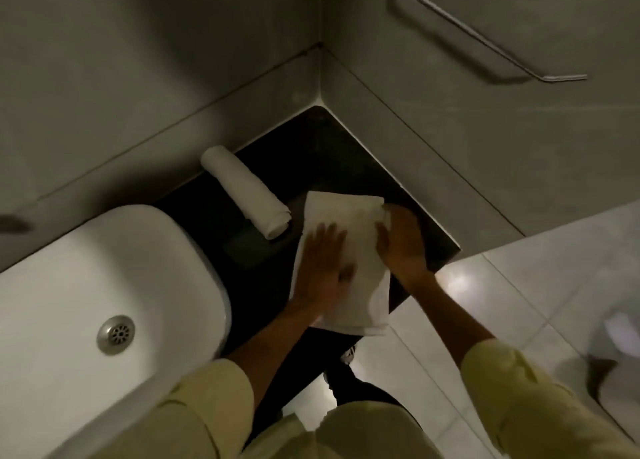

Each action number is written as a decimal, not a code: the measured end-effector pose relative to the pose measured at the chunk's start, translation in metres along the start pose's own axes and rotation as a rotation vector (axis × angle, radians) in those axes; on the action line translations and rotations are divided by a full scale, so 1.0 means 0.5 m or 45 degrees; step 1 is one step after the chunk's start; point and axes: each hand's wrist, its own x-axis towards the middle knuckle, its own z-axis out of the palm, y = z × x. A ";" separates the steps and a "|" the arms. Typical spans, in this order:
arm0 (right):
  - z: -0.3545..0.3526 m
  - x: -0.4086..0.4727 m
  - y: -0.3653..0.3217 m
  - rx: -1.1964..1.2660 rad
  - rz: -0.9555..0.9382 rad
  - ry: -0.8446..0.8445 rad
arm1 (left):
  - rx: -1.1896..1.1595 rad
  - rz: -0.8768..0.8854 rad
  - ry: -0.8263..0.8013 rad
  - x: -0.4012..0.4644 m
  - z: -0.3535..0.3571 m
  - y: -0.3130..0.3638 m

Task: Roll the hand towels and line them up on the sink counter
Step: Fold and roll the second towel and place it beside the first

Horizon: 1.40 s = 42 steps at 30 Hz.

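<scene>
A white hand towel [349,216] lies folded flat on the black sink counter [311,140], its near end hanging over the counter's front edge. My left hand [323,264] presses flat on the towel's left half, fingers spread. My right hand [401,240] rests on the towel's right edge, fingers curled around its far right corner. One rolled white towel [246,192] lies to the left, slanting from the back wall toward the front, apart from the flat towel.
A white basin [104,285] with a metal drain [116,334] fills the left. Grey walls meet in a corner behind the counter. A chrome towel bar [485,43] hangs on the right wall. Pale floor tiles lie at the lower right.
</scene>
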 end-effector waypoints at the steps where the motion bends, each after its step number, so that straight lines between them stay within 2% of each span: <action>1: 0.022 -0.020 -0.003 -0.002 -0.184 -0.038 | 0.128 0.077 -0.043 -0.016 0.027 0.006; 4: 0.091 -0.048 0.026 -0.345 -0.853 -0.241 | 0.286 0.114 -0.152 -0.037 0.055 0.008; 6: 0.105 -0.034 0.043 -0.524 -0.936 -0.315 | 0.292 0.133 -0.154 -0.042 0.053 0.002; 12: 0.055 0.080 0.049 -0.613 -0.666 -0.228 | 0.203 0.183 -0.136 -0.010 0.017 -0.021; 14: 0.025 0.121 0.036 -0.603 -0.554 -0.277 | 0.168 0.184 -0.108 0.042 -0.015 -0.044; 17: -0.012 0.170 0.003 -0.585 -0.409 -0.382 | 0.115 0.067 -0.099 0.142 -0.073 -0.076; 22: -0.041 0.235 -0.039 -0.485 -0.154 -0.774 | 0.169 -0.131 -0.448 0.284 -0.171 -0.096; 25: -0.047 0.244 -0.058 -0.619 -0.125 -0.856 | 0.227 -0.156 -0.648 0.326 -0.183 -0.097; 27: -0.053 0.244 -0.069 -0.575 -0.153 -0.883 | 0.139 -0.100 -0.687 0.333 -0.178 -0.095; 30: -0.072 0.220 -0.079 -0.554 -0.255 -0.786 | 0.001 0.028 -0.572 0.310 -0.188 -0.076; 34: -0.061 0.121 -0.063 -0.940 -0.577 -0.308 | 0.333 0.174 -0.289 0.231 -0.194 -0.038; 35: -0.052 0.089 -0.052 -0.982 -0.639 -0.225 | 0.353 0.175 -0.282 0.208 -0.183 -0.040; 37: -0.035 0.028 -0.035 -0.890 -0.618 -0.216 | 0.330 0.256 -0.375 0.163 -0.152 -0.061; 40: -0.017 -0.022 -0.032 -0.706 -0.376 -0.368 | 0.365 0.277 -0.552 0.126 -0.124 -0.083; 42: -0.017 -0.016 -0.042 -0.650 -0.307 -0.363 | 0.343 0.235 -0.533 0.128 -0.122 -0.075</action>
